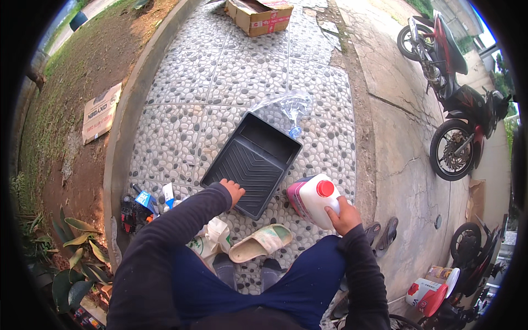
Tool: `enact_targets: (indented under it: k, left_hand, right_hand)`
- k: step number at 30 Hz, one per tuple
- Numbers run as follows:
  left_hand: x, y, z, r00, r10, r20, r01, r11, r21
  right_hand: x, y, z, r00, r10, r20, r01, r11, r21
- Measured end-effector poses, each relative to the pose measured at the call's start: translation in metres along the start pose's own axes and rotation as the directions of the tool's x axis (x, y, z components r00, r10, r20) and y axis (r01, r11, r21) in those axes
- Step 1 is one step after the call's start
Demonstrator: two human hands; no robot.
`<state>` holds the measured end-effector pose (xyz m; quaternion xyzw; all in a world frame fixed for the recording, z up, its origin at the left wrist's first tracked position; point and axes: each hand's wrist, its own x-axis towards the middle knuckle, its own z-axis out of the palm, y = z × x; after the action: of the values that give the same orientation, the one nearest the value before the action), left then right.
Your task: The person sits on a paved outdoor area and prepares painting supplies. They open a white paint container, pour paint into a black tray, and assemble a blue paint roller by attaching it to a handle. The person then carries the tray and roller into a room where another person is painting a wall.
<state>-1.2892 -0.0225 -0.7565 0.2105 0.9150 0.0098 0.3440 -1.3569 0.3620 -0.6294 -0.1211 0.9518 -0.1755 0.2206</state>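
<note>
A walkway floor of glossy tiles patterned with white, grey and black pebbles (181,82) fills the middle of the frame, running up to its top edge. A red and black motorbike (461,103) stands on the concrete at the upper right. In the centre of the frame, a black rectangular plastic paint tray with a ribbed slope (256,170) lies tilted on the tiles, its deep end toward the upper right. An opened brown cardboard box (269,25) sits at the top centre. Right of the tray is a white plastic jug with a pink and purple label (312,203), leaning toward the left. A crumpled clear plastic bag (294,107) lies just beside the tray's upper right corner. A cream open-toed slipper (261,243) lies below the tray. Of the hands, the right hand (344,214) grips the jug by its right side; the left hand (234,191) has its fingers bent at the tray's lower left part, and whether they pinch the rim I cannot tell. A round red cap (325,188) tops the jug.
</note>
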Motion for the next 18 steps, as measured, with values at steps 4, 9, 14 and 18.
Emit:
enact_targets:
  k: [4, 9, 14, 18]
  left_hand:
    - [0.045, 0.056, 0.071, 0.986, -0.14, 0.088, 0.139, 0.99, 0.027]
    - [0.035, 0.112, 0.096, 0.987, -0.029, 0.156, 0.036, 0.999, -0.041]
    - [0.021, 0.164, 0.118, 0.999, -0.015, 0.046, 0.021, 0.992, -0.122]
    - [0.026, 0.165, 0.118, 0.987, -0.103, 0.12, 0.127, 0.969, -0.213]
  right_hand:
    - [0.001, 0.006, 0.003, 0.999, 0.028, 0.033, -0.031, 0.993, 0.117]
    - [0.006, 0.023, -0.005, 0.998, -0.007, 0.061, -0.003, 0.985, 0.175]
    - [0.004, 0.039, -0.005, 0.998, -0.064, 0.015, 0.062, 0.988, 0.14]
    - [0.0, 0.033, -0.001, 0.998, -0.059, -0.002, 0.059, 0.997, 0.049]
